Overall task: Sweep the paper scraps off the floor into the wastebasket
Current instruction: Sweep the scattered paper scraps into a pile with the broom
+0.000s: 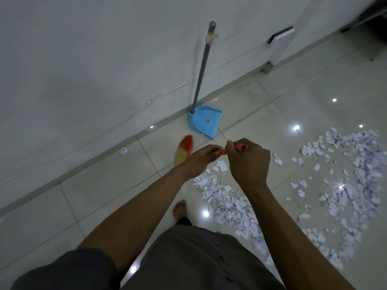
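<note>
We see the right hand (249,162) clenched round the top end of the broom handle (240,147), fingers curled over its pinkish tip. The left hand (201,158) is just beside it, wrapped round the orange shaft lower down. The broom head (184,151), orange and yellow and blurred, is near the wall skirting, left of the hands and apart from the scraps. Paper scraps (345,174) spread over the tiled floor (104,201) to the right, with one stray piece (124,151) by the wall. The blue dustpan (204,122) stands beyond the hands, its grey pole leaning on the wall. The wastebasket is not in view. We judge this the gathering step, barely begun, with nothing in the pan. The next move calls for swinging the head right, behind the scraps, then drawing them into one pile toward the dustpan.
</note>
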